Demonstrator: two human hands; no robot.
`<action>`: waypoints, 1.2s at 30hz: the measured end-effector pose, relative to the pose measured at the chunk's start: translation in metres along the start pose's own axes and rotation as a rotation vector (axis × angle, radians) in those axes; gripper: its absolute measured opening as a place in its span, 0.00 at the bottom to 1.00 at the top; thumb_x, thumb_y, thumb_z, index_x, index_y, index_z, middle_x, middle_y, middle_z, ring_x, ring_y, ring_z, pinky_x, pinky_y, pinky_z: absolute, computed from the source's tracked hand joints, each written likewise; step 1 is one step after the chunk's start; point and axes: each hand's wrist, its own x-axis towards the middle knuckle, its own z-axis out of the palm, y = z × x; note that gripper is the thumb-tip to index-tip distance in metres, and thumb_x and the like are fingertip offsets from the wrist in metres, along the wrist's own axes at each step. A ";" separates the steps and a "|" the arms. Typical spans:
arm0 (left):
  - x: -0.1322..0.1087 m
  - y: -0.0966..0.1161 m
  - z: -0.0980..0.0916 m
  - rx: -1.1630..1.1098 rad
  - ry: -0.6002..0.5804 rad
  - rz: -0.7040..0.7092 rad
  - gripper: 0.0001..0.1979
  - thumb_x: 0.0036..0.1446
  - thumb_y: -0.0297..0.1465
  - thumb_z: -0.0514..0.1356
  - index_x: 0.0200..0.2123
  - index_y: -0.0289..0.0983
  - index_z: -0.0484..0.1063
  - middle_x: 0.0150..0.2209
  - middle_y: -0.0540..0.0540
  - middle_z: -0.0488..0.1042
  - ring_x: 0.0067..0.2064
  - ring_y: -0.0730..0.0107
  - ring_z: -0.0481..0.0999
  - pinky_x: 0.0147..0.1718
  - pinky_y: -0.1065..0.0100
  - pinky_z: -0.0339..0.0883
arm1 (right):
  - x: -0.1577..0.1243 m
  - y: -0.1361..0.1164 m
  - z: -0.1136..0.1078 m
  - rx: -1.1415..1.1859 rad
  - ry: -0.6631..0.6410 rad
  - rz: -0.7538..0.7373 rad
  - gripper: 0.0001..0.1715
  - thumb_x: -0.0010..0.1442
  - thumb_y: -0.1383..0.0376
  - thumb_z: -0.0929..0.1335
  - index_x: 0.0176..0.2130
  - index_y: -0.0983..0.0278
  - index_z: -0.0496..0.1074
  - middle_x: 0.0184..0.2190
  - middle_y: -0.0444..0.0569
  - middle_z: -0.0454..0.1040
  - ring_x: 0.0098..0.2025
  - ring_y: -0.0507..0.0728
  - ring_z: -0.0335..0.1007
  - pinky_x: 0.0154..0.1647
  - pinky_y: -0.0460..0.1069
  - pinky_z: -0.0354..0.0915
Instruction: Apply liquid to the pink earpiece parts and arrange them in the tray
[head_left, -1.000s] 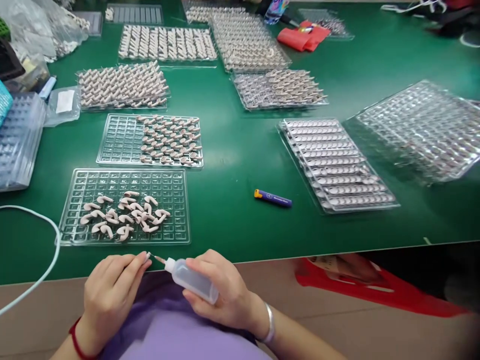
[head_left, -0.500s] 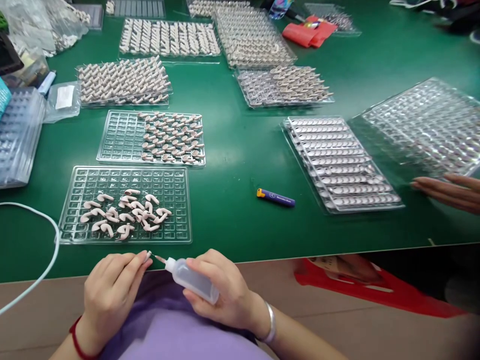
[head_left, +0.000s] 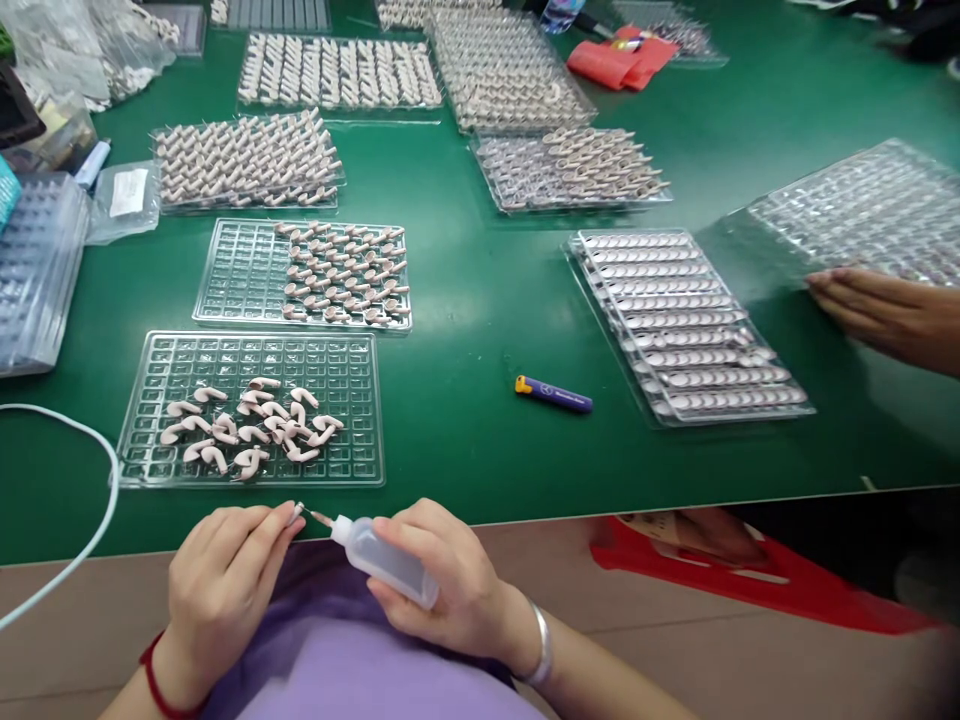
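Observation:
Between the thumb and fingers of my left hand (head_left: 229,575) is a small white earbud part (head_left: 295,513), mostly hidden by the fingertips. My right hand (head_left: 450,580) is wrapped round a translucent squeeze bottle (head_left: 390,562) with a thin needle tip. The bottle is tilted, its needle pointing left at the end of the earbud part; whether the two touch I cannot tell. Just beyond my hands, a clear plastic tray (head_left: 360,400) carries a loose heap of white earbud shells (head_left: 274,425).
Behind it lies a tray part-filled with earbud pieces (head_left: 345,275). A purple lighter (head_left: 555,394) lies mid-table, left of a tray of rowed parts (head_left: 682,320). A white cable (head_left: 97,530) curves at left. Another person's hand (head_left: 877,315) touches a clear tray (head_left: 870,210) at right.
The other person's hand at the right has moved up and left, and the clear tray by it has shifted slightly. My hands, the bottle and the earbud part look almost unmoved.

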 end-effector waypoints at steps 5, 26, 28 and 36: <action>0.001 0.001 -0.001 0.003 -0.003 0.000 0.19 0.51 0.19 0.67 0.47 0.34 0.74 0.34 0.45 0.77 0.33 0.68 0.74 0.35 0.65 0.69 | -0.001 0.000 0.001 0.024 0.003 -0.007 0.28 0.59 0.68 0.67 0.58 0.65 0.60 0.35 0.53 0.74 0.31 0.57 0.68 0.29 0.52 0.68; -0.012 0.042 -0.012 -0.870 -0.213 -1.067 0.12 0.52 0.40 0.66 0.37 0.40 0.81 0.38 0.44 0.82 0.37 0.61 0.81 0.37 0.69 0.75 | -0.001 -0.020 0.019 0.370 0.065 0.267 0.31 0.57 0.72 0.68 0.58 0.60 0.60 0.37 0.49 0.69 0.37 0.56 0.69 0.36 0.50 0.71; -0.011 0.047 -0.008 -1.105 -0.283 -1.296 0.16 0.47 0.44 0.69 0.33 0.38 0.81 0.35 0.42 0.82 0.33 0.62 0.80 0.32 0.69 0.74 | -0.002 -0.021 0.026 0.301 0.097 0.191 0.28 0.58 0.73 0.69 0.56 0.61 0.63 0.37 0.50 0.68 0.36 0.56 0.68 0.35 0.50 0.72; -0.010 0.049 0.011 -1.371 -0.311 -1.654 0.22 0.35 0.46 0.74 0.25 0.33 0.78 0.21 0.49 0.72 0.21 0.79 0.63 0.21 0.76 0.56 | -0.010 -0.015 0.035 -0.018 0.158 0.077 0.19 0.59 0.75 0.67 0.50 0.63 0.68 0.36 0.51 0.68 0.34 0.56 0.66 0.32 0.51 0.70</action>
